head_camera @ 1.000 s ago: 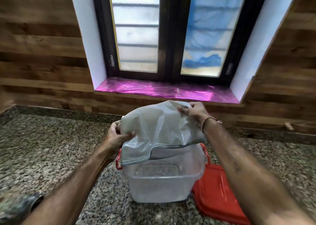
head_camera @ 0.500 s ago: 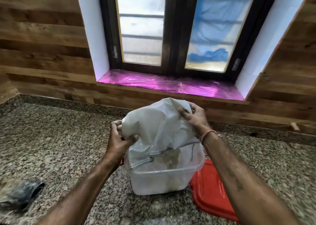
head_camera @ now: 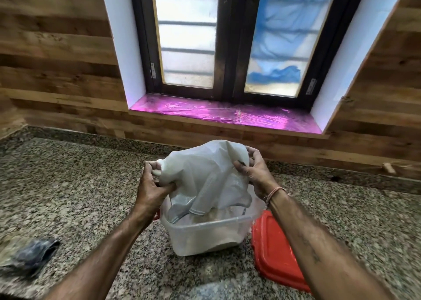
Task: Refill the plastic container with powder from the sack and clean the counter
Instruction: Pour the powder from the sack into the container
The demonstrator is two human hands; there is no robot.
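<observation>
Head view, both hands' fingers (head_camera: 169, 187) gripping sack (head_camera: 205, 172)

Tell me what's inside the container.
Pale powder lies in the container, and the sack hangs mouth-down into it. The sack covers the far part, so the fill level there cannot be seen.
</observation>
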